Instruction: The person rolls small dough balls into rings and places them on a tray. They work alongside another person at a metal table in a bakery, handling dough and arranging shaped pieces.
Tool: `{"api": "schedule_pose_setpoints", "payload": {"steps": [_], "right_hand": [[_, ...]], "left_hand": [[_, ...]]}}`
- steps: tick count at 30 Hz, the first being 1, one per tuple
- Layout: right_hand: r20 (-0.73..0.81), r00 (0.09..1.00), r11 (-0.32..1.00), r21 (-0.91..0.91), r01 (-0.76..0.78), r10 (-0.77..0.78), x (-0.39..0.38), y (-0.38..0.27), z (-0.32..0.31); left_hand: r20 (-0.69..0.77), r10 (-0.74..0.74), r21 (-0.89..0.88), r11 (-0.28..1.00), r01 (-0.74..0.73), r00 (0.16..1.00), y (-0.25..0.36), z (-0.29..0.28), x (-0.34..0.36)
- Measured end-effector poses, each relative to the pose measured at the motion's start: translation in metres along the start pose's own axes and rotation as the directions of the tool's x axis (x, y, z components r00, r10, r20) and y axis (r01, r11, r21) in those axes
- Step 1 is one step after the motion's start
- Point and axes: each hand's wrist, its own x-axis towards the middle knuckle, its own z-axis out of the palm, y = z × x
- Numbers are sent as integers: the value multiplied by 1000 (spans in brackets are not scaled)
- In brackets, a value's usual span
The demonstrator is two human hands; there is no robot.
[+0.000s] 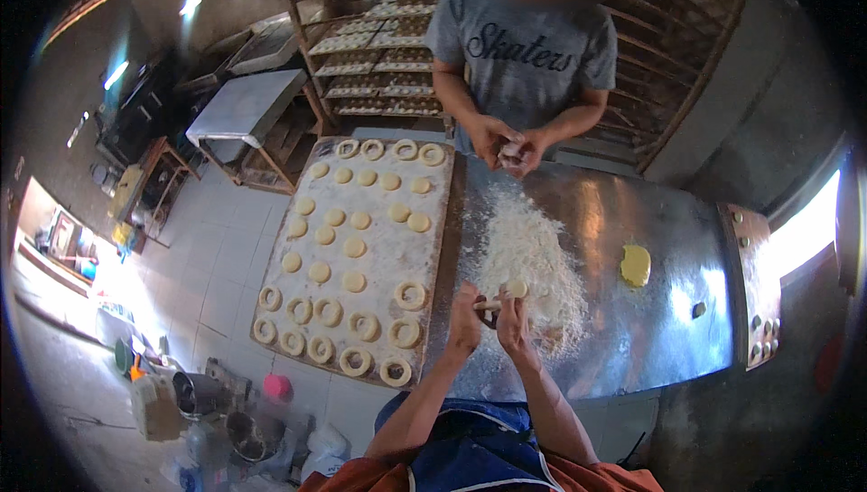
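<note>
My left hand (464,318) and my right hand (513,322) are close together over the floured metal table (605,347). A pale round dough disc (517,289) shows at the fingertips of my right hand. Between the hands is a thin piece of dough (488,306), pinched by my left fingers; its full shape is partly hidden. Just beyond lies a spread heap of white flour (524,243). To the left, a floured wooden board (375,239) bears several dough rings (364,326) and small dough discs (354,246).
Across the table a co-worker in a grey T-shirt (542,49) works a piece of dough in both hands. A yellow dough lump (635,266) sits on the right. Loaded racks (379,40) stand behind. Pots (197,393) and a jug (155,406) are on the floor at left.
</note>
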Motion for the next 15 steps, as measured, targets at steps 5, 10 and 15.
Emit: {"api": "schedule_pose_setpoints", "payload": {"steps": [5, 10, 15], "right_hand": [[187, 982, 997, -66, 39, -26, 1, -12, 36], [65, 995, 962, -257, 89, -74, -7, -46, 77], [72, 987, 979, -131, 153, -145, 1, -9, 87]], "left_hand": [[154, -189, -284, 932, 227, 970, 15, -42, 11], [258, 205, 592, 739, -322, 944, 43, -63, 34], [396, -194, -804, 399, 441, 898, 44, -87, 43]]}}
